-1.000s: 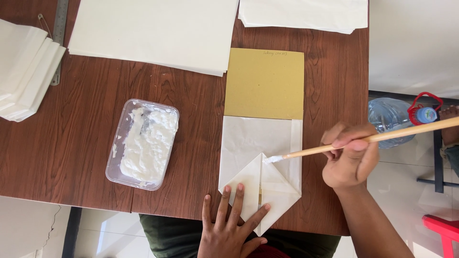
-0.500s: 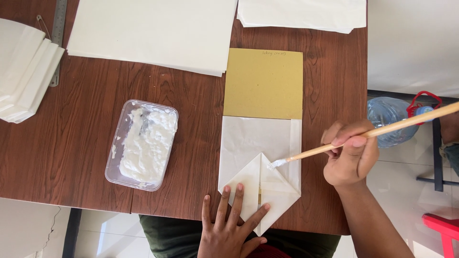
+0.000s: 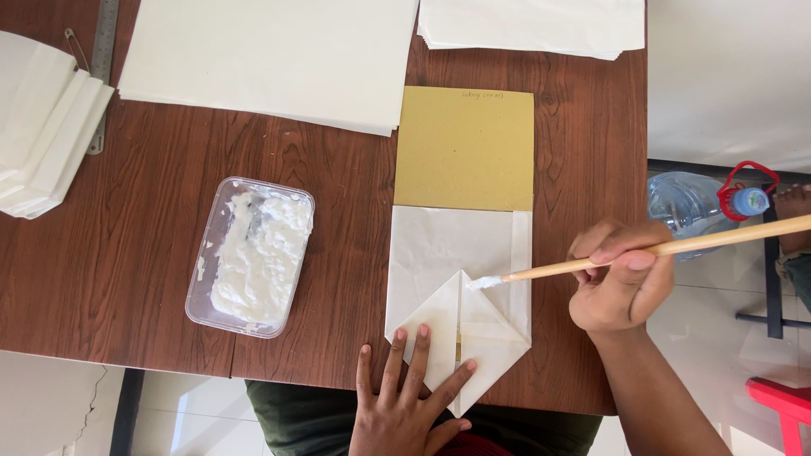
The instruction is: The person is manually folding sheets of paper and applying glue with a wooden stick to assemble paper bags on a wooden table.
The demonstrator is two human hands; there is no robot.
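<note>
Left hand (image 3: 405, 397) lies flat, fingers spread, pinning the folded white paper bag (image 3: 460, 295) at the near edge of the dark brown wooden surface (image 3: 127, 236). Right hand (image 3: 617, 279), right of the bag, grips a long wooden brush (image 3: 659, 249), tip on the fold. Clear plastic tub of white paste (image 3: 252, 257) left of the bag; tan cardboard sheet (image 3: 465, 148) under its far end; stacked white paper sheets (image 3: 270, 55) beyond. Pale tiled floor (image 3: 726, 355) right of the bag, with a clear water bottle (image 3: 693, 203).

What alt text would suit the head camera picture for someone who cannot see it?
The right hand holds a wooden brush with its white tip on a folded white paper, which the left hand presses flat on a brown wooden table. A clear tub of white paste sits to the left, a tan card above.
</note>
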